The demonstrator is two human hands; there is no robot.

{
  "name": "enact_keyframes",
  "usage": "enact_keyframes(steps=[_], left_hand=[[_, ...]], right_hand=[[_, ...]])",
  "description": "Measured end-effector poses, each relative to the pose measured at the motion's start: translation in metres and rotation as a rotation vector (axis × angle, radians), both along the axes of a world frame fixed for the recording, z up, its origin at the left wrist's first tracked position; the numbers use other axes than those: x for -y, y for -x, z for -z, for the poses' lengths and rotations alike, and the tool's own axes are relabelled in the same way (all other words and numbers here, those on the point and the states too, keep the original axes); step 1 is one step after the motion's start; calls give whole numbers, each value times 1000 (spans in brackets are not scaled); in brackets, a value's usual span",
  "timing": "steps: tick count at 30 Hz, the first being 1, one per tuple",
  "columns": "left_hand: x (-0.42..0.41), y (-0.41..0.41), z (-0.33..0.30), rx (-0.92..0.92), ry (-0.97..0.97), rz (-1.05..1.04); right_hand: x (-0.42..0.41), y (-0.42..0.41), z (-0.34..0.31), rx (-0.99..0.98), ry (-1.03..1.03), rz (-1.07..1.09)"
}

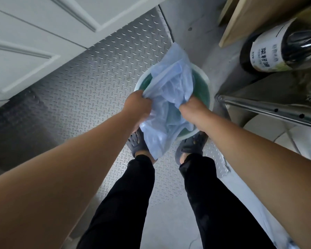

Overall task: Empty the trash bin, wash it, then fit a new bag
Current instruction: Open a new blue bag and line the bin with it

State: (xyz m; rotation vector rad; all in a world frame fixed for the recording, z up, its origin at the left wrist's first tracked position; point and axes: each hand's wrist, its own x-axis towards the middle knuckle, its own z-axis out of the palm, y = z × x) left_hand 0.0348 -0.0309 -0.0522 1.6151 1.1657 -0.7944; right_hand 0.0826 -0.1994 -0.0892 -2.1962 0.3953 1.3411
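Observation:
A round trash bin (204,90) with a pale rim and green inside stands on the floor right in front of my feet. A thin, pale blue plastic bag (171,90) hangs crumpled over its mouth, spilling past the near rim toward my left foot. My left hand (139,106) grips the bag's left edge above the bin's left rim. My right hand (190,108) grips the bag's right edge over the bin's inside. The bin's bottom is hidden by the bag.
A metal tread-plate floor (90,81) spreads to the left, below a white panelled door (25,47). At the right a metal rack rail (269,110) juts out near the bin, with a large dark labelled bottle (280,49) above. My sandalled feet (192,144) touch the bin's near side.

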Motion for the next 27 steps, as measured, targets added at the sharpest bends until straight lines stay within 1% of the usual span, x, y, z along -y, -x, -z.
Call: enact_keyframes(steps=[4, 9, 12, 15, 16, 17, 19, 21, 23, 25, 27], left_hand=[[13, -4, 37, -27, 62, -97], [28, -11, 75, -52, 141, -245], [36, -18, 84, -81, 192, -297], [40, -24, 77, -96, 212, -344], [40, -25, 71, -94, 203, -334], [39, -24, 66, -86, 175, -273], [33, -22, 54, -57, 62, -61], [23, -19, 37, -24, -52, 67], [11, -16, 22, 2, -137, 144], [-2, -11, 10, 30, -178, 178], [-13, -4, 4, 45, -205, 213]], right_hand=[[-2, -2, 32, -5, -9, 13], [-6, -6, 58, -4, -19, 29], [-9, -10, 65, -20, -20, 64], [-7, -15, 63, -32, 7, 99], [-6, -16, 59, -33, 16, 97], [-3, -18, 54, -29, 25, 75], [2, -20, 40, -18, 45, -7], [10, -21, 24, 10, 66, -89], [21, -20, 7, 70, 121, -184], [32, -18, -9, 143, 180, -277], [44, -15, -20, 194, 193, -299]])
